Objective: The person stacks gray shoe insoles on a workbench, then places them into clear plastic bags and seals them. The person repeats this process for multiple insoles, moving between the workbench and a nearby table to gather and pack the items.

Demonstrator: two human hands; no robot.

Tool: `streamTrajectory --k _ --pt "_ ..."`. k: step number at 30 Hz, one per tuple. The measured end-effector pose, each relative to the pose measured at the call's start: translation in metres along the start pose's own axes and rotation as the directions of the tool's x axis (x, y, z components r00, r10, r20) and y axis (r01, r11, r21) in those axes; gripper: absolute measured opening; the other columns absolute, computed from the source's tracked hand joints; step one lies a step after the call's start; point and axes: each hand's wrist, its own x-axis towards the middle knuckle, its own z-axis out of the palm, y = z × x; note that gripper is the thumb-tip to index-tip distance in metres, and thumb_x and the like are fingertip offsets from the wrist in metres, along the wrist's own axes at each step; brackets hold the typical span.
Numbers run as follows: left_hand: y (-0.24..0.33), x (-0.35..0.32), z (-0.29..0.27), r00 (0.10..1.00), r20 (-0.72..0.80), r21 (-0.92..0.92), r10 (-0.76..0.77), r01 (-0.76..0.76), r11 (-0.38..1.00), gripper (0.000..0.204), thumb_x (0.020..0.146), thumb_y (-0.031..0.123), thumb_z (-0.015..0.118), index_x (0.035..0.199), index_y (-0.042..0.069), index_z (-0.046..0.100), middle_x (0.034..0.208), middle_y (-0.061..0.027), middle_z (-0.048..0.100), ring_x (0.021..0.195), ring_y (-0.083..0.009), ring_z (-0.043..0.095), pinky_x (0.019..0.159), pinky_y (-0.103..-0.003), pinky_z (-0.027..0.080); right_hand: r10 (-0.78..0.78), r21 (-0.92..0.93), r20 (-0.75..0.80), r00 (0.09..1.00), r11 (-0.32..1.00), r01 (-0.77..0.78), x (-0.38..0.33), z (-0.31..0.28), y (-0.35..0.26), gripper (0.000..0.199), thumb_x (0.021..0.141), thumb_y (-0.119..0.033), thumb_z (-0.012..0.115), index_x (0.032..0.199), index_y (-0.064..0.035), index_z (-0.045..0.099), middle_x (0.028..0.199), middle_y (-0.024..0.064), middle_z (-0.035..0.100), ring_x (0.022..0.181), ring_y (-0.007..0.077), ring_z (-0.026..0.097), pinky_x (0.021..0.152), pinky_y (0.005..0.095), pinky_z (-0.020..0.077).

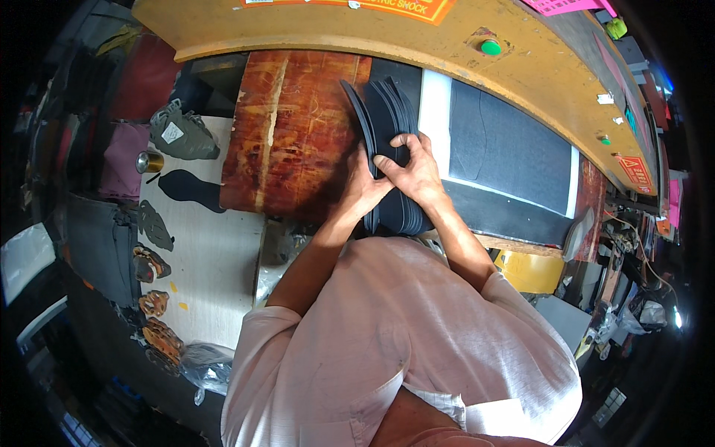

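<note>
A thick stack of black insoles [401,212] stands on edge near the front of the work surface, close to my body. My left hand [363,185] grips it from the left, fingers mostly hidden behind the sheets. Across the stack lies my right hand [413,171], its fingers bent round the right side and its thumb pressing near the left thumb. At the far end the stack fans apart, with a few insoles leaning away to the left. Both wrists nearly meet over the near part.
Beyond rises a yellow machine beam [335,37] with a green button [490,48]. A worn red-brown board [298,134] lies left; a dark sheet [510,149] lies right. On the pale side table [216,276] are a grey shoe [182,132], a single insole [186,188] and a can [150,162].
</note>
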Motion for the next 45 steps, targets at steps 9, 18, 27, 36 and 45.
streamTrajectory --k 9,18,27,36,45 --pt "-0.008 0.001 0.003 0.999 0.008 0.072 -0.054 0.053 0.996 0.077 0.077 0.022 0.088 0.14 0.001 0.05 0.129 -0.0205 0.063 0.12 -0.031 0.062 0.099 -0.044 0.053 -0.018 0.002 0.031 0.999 1.0 0.018 0.004 -0.001 -0.003 0.052 0.078 -0.035 0.085 0.117 -0.0113 0.06 0.129 0.0227 0.051 0.113 0.0456 0.061 0.099 0.0477 0.0504" --pt "0.017 -0.001 -0.012 0.992 0.12 -0.182 -0.041 0.063 0.981 0.073 0.078 0.022 0.086 0.139 0.002 0.052 0.127 -0.0179 0.064 0.117 -0.0281 0.064 0.098 -0.041 0.053 -0.089 0.101 -0.039 0.995 0.991 0.093 0.009 0.002 0.014 0.046 0.08 -0.028 0.083 0.116 -0.0109 0.061 0.121 0.0211 0.055 0.106 0.0406 0.062 0.093 0.046 0.0522" --pt "0.005 -0.003 -0.006 0.988 0.083 -0.034 -0.127 0.13 0.991 0.089 0.077 0.027 0.088 0.148 0.0 0.042 0.141 -0.0261 0.052 0.13 -0.0342 0.055 0.104 -0.044 0.05 0.009 -0.004 -0.023 1.0 1.0 -0.009 0.004 0.003 -0.01 0.059 0.073 -0.029 0.091 0.117 -0.0081 0.057 0.126 0.0208 0.054 0.115 0.0365 0.059 0.098 0.0425 0.0508" --pt "-0.024 -0.004 -0.001 0.99 0.068 -0.007 -0.125 0.126 0.992 0.093 0.078 0.026 0.088 0.152 -0.002 0.038 0.141 -0.0249 0.052 0.129 -0.0328 0.055 0.105 -0.043 0.05 0.006 0.03 -0.018 1.0 1.0 -0.005 0.006 0.005 -0.003 0.057 0.073 -0.027 0.091 0.115 -0.0088 0.058 0.126 0.0202 0.054 0.116 0.0363 0.058 0.099 0.0419 0.05" --pt "0.004 -0.004 -0.021 0.97 0.23 -0.381 -0.076 0.161 0.911 0.07 0.088 0.01 0.077 0.149 -0.001 0.044 0.132 -0.0145 0.062 0.121 -0.0219 0.06 0.103 -0.036 0.05 -0.023 0.124 -0.016 1.0 0.992 0.025 0.014 -0.003 0.007 0.043 0.076 -0.012 0.079 0.115 -0.0076 0.061 0.12 0.02 0.06 0.11 0.0356 0.063 0.094 0.04 0.0519"
